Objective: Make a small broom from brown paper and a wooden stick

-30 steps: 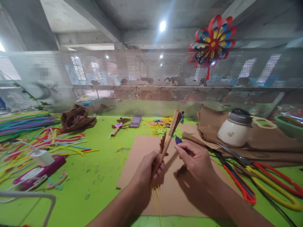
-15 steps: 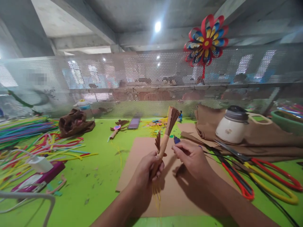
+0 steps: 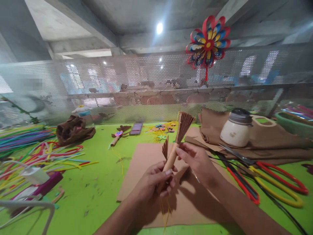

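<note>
Green worktop (image 3: 102,182) with a brown card sheet (image 3: 144,156) under 2 hands.
Nearest, the left hand (image 3: 156,182) had its fingers closed round the lower end of a brown paper stick (image 3: 172,156), held tilted above the sheet; the right hand (image 3: 195,160) pinched the stick just below its fanned top. Beyond lay scissors (image 3: 244,182), a white jar (image 3: 236,129) and a perforated screen (image 3: 146,85).

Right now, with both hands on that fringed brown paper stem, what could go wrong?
1. The right hand pinches just under the fanned fringe; pressing there may crush or tear its thin strips.
2. The left hand grips only the stem's base, so the yellow strands hanging below might slip out.
3. The scissors lie open close by the right forearm; a sweep could catch them.
</note>
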Tool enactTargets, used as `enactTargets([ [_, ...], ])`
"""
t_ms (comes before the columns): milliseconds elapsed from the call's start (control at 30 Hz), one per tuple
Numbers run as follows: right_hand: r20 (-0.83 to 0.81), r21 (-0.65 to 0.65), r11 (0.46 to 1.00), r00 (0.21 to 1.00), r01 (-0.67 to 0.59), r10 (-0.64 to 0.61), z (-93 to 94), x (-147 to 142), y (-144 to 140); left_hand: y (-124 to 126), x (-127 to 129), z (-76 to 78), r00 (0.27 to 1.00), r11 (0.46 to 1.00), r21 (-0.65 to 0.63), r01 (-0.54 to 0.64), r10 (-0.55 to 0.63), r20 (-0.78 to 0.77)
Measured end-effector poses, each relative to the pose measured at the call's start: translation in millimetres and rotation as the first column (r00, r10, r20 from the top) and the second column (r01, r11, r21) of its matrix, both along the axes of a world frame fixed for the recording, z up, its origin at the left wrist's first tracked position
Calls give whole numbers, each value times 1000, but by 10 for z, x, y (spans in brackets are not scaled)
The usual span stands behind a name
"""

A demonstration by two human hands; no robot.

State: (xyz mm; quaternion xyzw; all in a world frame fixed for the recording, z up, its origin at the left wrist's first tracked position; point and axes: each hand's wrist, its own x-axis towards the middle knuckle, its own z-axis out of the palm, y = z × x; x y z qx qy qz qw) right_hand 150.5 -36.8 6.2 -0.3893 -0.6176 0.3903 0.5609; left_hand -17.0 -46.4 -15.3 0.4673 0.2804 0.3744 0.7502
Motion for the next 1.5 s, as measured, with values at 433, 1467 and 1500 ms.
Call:
enactTargets([
  [433, 10, -49, 997, 998, 56, -56, -2, -5, 73, -86, 161, -37, 997, 997, -53, -64, 61, -51],
  [1467, 890, 167, 927, 456, -335, 4, 119, 213, -15, 92, 11, -51, 968, 980, 80, -181, 192, -162],
  [1500, 875, 181, 922, 485, -341, 8, 141, 207, -4, 100, 4, -44, 961, 979, 100, -175, 192, -197],
])
